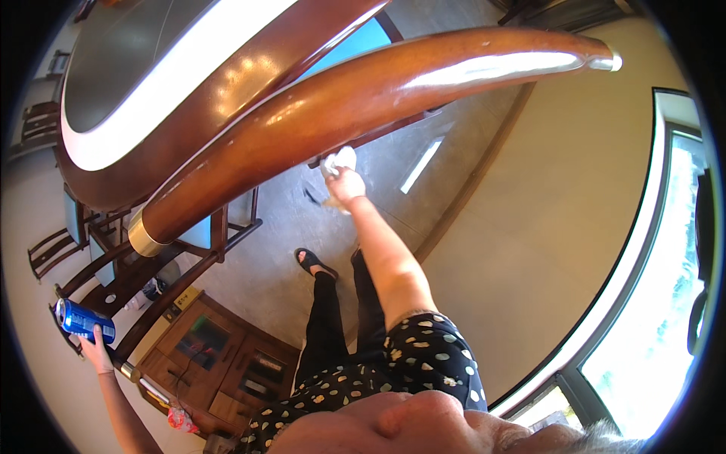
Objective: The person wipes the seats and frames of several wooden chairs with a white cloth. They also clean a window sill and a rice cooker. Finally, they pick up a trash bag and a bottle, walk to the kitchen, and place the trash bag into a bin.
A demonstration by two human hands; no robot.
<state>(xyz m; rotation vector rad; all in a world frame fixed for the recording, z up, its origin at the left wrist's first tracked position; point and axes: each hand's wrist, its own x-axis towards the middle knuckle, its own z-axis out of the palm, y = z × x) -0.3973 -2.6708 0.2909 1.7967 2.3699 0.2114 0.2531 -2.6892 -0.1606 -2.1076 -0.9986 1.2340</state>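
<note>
On the far left, my left hand (pixel 97 352) is wrapped round a blue drink can (pixel 85 321), tilted on its side. My right hand (pixel 346 187) reaches forward in the middle, closed on a crumpled white cloth (pixel 340 159). The cloth is just below a long, curved, glossy brown wooden rail (pixel 302 113) with metal end caps. Whether the cloth touches the rail or the darker wood under it I cannot tell.
Beyond the rail lies a large table (pixel 136 113) with a pale band and dark middle. Dark wooden chairs (pixel 57 246) stand at left. A brown cabinet (pixel 219 356) is lower left. A pale wall (pixel 544 189) and a bright window (pixel 643 303) are at right.
</note>
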